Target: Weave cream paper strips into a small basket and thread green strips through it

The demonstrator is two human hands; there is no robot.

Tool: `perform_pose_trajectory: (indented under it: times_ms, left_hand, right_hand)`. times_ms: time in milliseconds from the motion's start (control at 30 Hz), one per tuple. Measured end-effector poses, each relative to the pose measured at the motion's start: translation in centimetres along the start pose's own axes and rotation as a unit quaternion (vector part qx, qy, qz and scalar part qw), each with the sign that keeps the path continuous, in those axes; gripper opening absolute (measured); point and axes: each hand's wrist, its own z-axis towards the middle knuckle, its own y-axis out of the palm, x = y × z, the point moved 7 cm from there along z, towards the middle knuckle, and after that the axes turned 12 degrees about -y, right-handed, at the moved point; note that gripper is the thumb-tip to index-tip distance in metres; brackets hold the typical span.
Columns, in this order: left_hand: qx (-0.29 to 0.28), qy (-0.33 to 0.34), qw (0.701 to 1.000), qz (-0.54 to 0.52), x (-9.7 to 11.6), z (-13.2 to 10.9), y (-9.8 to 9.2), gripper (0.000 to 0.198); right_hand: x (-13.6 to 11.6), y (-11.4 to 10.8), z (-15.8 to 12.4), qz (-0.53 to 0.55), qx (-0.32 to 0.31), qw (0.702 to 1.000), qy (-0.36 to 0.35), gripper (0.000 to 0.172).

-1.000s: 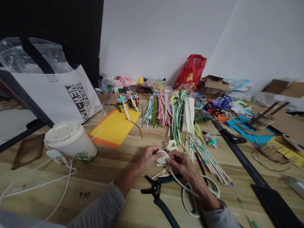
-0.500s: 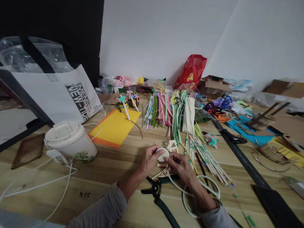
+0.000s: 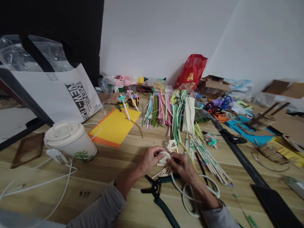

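A pale wall (image 3: 161, 38) rises beyond the hands (image 3: 150, 160), meeting a second wall (image 3: 268, 38) farther to their right. Beyond them, leftward, stands a black panel (image 3: 73, 19). Beneath them spreads a wood-grained counter (image 3: 106, 166), dimly lit.

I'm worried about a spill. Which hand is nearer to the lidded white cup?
Left. The left hand is to the right of the lidded white cup, clear of it; the right hand is farther right still, beyond the left one.

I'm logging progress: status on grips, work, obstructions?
Left grip and right grip on small off-white round disc. Pale narrow strip trailing below. Black, green-handled hand tool close by.
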Motion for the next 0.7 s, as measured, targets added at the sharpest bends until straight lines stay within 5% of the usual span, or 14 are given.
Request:
perform_pose_trajectory:
  times_ms: [133, 333, 700]
  left_hand:
    - [-0.009, 0.025, 0.993, 0.115, 0.4, -0.1, 0.3, 0.019]
    - [-0.017, 0.009, 0.988, 0.151, 0.4, -0.2, 0.5, 0.019]
    - [0.010, -0.069, 0.993, -0.092, -2.5, 1.5, -1.3, 0.038]
  right_hand:
    - [-0.8, 0.0, -0.1, -0.064, -0.023, 0.997, -0.024, 0.025]
    - [-1.5, 0.1, -0.1, -0.094, -0.030, 0.994, -0.034, 0.026]
    - [0.2, -0.6, 0.2, -0.006, 0.019, 1.000, 0.006, 0.026]
